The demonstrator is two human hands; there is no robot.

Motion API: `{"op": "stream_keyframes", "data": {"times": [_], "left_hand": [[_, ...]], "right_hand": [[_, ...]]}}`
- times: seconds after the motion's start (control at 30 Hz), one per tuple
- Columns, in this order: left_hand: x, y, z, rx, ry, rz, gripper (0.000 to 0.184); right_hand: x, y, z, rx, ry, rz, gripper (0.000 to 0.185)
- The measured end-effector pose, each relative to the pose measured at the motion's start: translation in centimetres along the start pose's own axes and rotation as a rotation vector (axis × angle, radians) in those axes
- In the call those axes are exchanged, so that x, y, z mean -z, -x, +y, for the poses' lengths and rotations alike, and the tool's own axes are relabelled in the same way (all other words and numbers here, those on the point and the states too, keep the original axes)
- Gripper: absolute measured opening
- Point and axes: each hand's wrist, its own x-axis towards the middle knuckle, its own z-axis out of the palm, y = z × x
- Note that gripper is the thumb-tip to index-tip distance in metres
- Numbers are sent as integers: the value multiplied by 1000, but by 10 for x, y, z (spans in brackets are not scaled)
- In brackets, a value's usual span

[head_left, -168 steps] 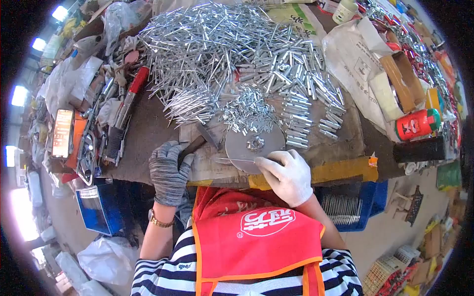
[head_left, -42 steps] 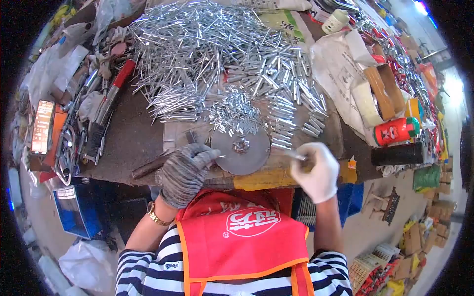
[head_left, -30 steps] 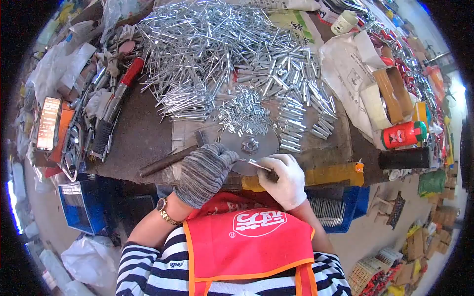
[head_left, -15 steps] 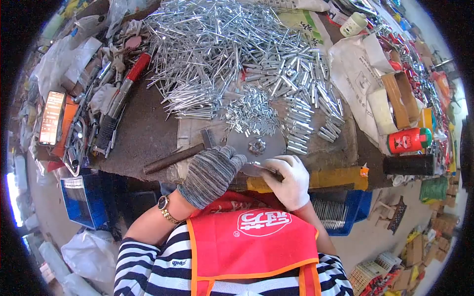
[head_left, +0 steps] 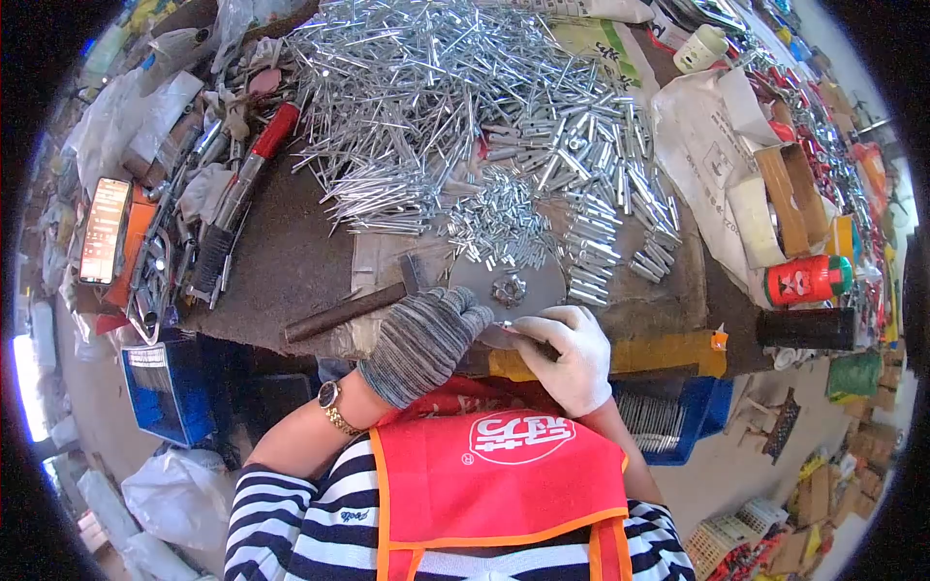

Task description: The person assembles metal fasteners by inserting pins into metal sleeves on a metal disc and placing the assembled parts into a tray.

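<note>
My left hand (head_left: pixel 426 341), in a grey striped glove, is closed at the front edge of the round metal disc (head_left: pixel 538 281). My right hand (head_left: pixel 565 356), in a white glove, pinches close beside it. Between the fingertips a small shiny metal piece (head_left: pixel 506 326) shows, mostly hidden. A hammer (head_left: pixel 349 312) lies left of the disc, its head near my left hand. Behind the disc is a heap of small metal pins (head_left: pixel 499 218). Short metal tubes (head_left: pixel 593 242) lie in rows to the right, and a large pile of thin rods (head_left: pixel 397 87) spreads farther back.
At the left are a lit phone (head_left: pixel 105 230), a wire brush (head_left: pixel 209 261) and a red-handled tool (head_left: pixel 276 131). A red bottle (head_left: pixel 804 281), an open cardboard box (head_left: pixel 790 198) and a black block (head_left: pixel 804 329) sit at the right. Blue crates (head_left: pixel 155 397) stand below the table.
My left hand has let go of the hammer handle since the earliest frame. Both hands came together at the disc's front edge. Lately they have barely moved, and less of the metal piece shows.
</note>
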Motion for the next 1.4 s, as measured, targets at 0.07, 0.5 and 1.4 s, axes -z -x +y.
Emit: {"op": "stream_keyframes", "data": {"times": [0.07, 0.5, 1.4], "left_hand": [[-1, -1, 1, 14, -12, -40, 23], [4, -36, -3, 147, -114, 95, 20], [0, -21, 14, 121, 354, 152, 17]], "right_hand": [[0, 0, 0, 6, 17, 0, 22], [-2, -1, 1, 27, 12, 31, 23], [-2, 3, 8, 44, -26, 38, 20]]}}
